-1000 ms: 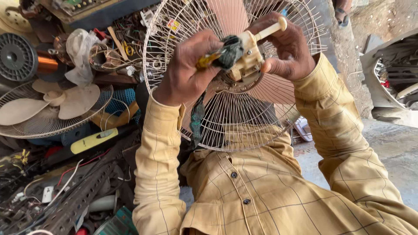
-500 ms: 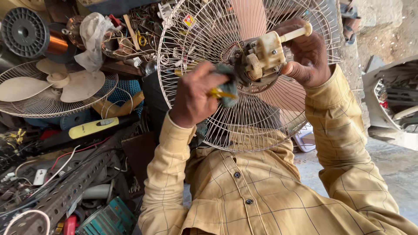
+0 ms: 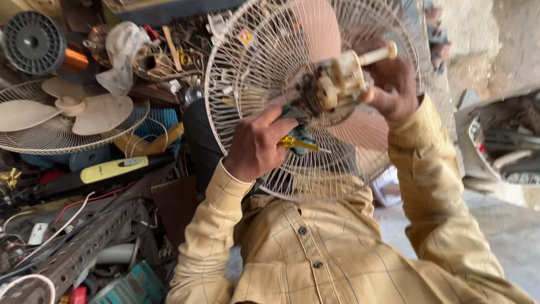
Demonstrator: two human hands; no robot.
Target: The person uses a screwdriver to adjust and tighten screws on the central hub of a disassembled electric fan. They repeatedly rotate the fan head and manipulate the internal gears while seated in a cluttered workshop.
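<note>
Fan motor held up in both hands

Motor unit [image 3: 332, 87], cream-coloured and grimy, sits at the back of a wire fan guard [image 3: 253, 73] with pinkish blades [image 3: 360, 126] behind it, all raised over the lap. Right hand [image 3: 394, 84] has its fingers wrapped round the motor's side, just under the knob shaft. Left hand [image 3: 256, 143] pinches a yellow-handled tool [image 3: 298, 143] against the motor's underside. Off to the left, another fan [image 3: 62, 112] lies in a junk pile, well apart.

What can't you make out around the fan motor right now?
Head view:
- Tip of the yellow-handled tool: hidden behind the left hand.
- Cream plastic motor housing: blurred, so screws unreadable.
- Right hand fingers: behind the housing.
- Round white wire fan guard: top cut off by the edge.
</note>
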